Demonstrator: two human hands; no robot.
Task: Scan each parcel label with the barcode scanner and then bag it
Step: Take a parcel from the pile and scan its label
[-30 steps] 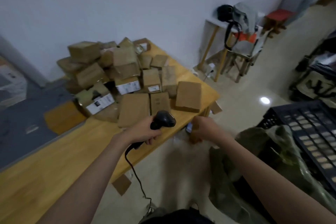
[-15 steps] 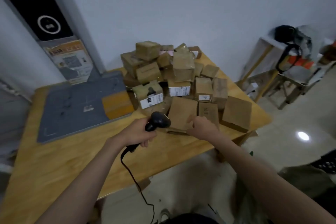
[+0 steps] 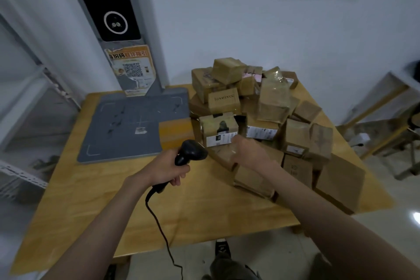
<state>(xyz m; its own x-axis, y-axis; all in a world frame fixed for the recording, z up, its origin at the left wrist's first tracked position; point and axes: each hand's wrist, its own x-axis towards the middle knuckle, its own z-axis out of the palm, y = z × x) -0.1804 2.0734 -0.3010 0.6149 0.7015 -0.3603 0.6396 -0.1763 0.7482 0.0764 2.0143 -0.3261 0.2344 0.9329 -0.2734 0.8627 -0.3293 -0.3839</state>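
My left hand (image 3: 167, 169) grips the handle of a black barcode scanner (image 3: 191, 151), its head pointing right toward the parcels and its cable (image 3: 159, 223) hanging off the table's front. A pile of brown cardboard parcels (image 3: 272, 102) covers the right half of the wooden table (image 3: 204, 211). My right hand (image 3: 250, 154) hovers over a flat brown parcel (image 3: 252, 179), fingers loosely bent and reaching at a box with a white label (image 3: 218, 129). That hand is blurred and holds nothing I can see.
A grey pad (image 3: 134, 125) lies on the table's back left, with an upright post (image 3: 131, 70) carrying a QR poster behind it. An orange box (image 3: 176, 132) sits at the pad's right edge. Metal shelving (image 3: 22, 120) stands left, wooden furniture (image 3: 386, 102) right.
My view swung left from the floor bags and crate back to the table. My right hand went from beside the table edge up onto the parcels. The scanner stayed in my left hand.
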